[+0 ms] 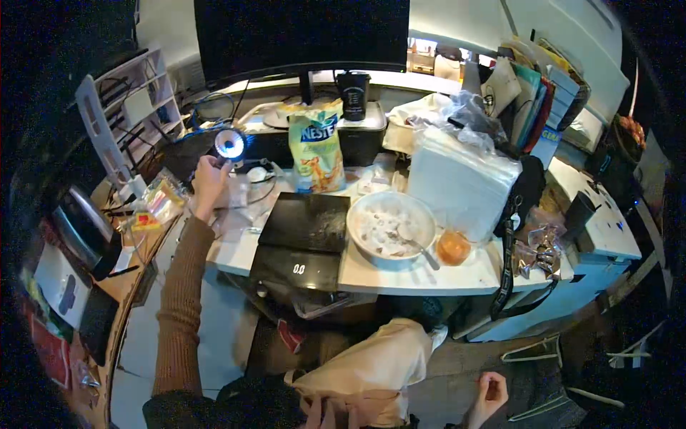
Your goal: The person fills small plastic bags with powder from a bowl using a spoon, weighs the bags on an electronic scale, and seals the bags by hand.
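Observation:
Out to the left, my left hand (209,181) is closed at the lower edge of a small round lamp (230,144) with a lit white ring. My right hand (491,392) is low at the right, beside my lap, its fingers curled toward the thumb; I see nothing in it. On the white desk is a black digital scale (294,269) reading 0.0, with a black flat panel (306,220) behind it. A white bowl (354,239) to its right contains a whitish powdery mix and a spoon (409,234). Behind them stands a yellow-green Nestea bag (316,150).
An orange-brown round container (453,247) sits right of the bowl, near a stack of clear plastic bags (457,179) and a black strap (504,272). A monitor (300,36) and a black cup (353,95) are at the back. A white shelf rack (128,107) stands left.

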`<move>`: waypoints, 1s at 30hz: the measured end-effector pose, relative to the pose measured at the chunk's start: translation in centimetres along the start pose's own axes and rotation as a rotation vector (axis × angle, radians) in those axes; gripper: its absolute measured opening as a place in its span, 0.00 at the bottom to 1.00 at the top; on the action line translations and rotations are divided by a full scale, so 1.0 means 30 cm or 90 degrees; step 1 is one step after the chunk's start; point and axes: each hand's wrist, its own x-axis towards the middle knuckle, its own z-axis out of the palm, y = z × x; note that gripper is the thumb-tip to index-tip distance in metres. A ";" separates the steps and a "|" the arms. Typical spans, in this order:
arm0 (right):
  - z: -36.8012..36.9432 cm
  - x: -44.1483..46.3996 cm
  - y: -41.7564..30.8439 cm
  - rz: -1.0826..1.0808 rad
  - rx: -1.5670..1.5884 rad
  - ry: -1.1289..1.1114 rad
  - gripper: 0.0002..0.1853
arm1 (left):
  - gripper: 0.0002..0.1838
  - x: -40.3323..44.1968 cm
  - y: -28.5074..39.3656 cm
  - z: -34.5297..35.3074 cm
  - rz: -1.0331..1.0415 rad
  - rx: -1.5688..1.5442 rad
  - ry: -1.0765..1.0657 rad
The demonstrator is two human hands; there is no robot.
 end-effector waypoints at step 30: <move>1.285 0.892 -0.053 -0.556 -0.454 -0.676 0.14 | 0.14 -0.392 0.031 -0.177 -0.200 -0.360 -0.125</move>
